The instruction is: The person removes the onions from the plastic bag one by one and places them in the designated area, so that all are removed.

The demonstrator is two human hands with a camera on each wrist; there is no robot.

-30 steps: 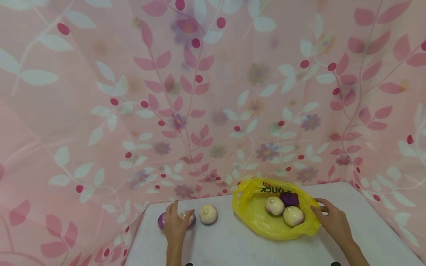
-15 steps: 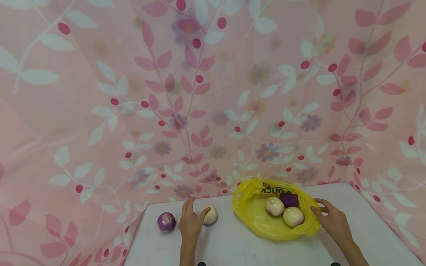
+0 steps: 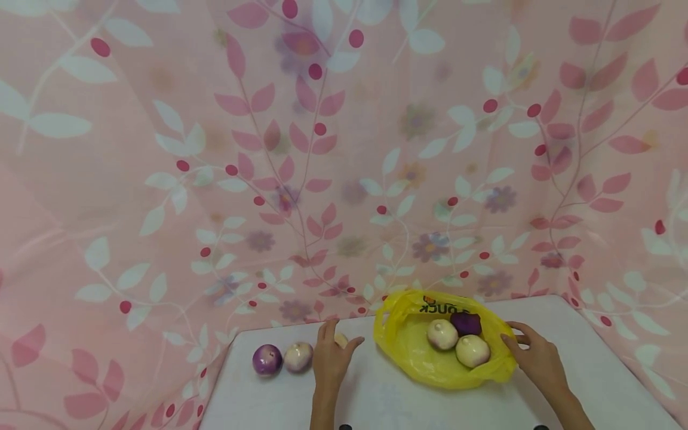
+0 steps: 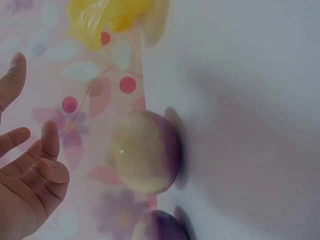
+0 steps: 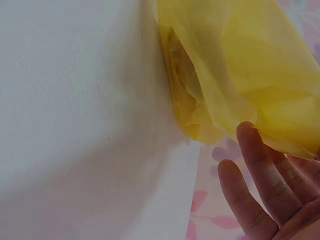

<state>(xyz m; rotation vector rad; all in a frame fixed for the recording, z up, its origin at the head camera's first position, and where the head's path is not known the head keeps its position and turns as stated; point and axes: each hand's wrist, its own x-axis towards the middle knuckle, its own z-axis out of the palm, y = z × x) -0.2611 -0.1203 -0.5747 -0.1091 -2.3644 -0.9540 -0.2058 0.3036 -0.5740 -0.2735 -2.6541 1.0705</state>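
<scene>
A purple-and-white turnip [image 3: 298, 357] sits on the table beside a mostly purple turnip [image 3: 267, 360]. My left hand [image 3: 330, 357] is over a third, pale turnip [image 3: 341, 340], largely hidden behind it; the thumb is spread and no grip shows. In the left wrist view the fingers [image 4: 50, 140] are apart from the turnip in the middle. My right hand [image 3: 540, 358] holds the rim of a yellow plastic bag [image 3: 419, 367] between thumb and fingers, its mouth standing open. Inside lie a white turnip [image 3: 442, 334], another white turnip [image 3: 473, 351] and a dark purple thing [image 3: 466, 323].
A white-covered table [image 3: 398, 406] carries everything. Behind it hangs a pink cloth [image 3: 344, 239] with leaves and flowers, close to the table's back edge. Black lettering [image 3: 443, 309] shows on the bag's far wall.
My left hand has moved right, from the two left turnips to the third one, uncovering the first two. The right hand and the bag have stayed in place.
</scene>
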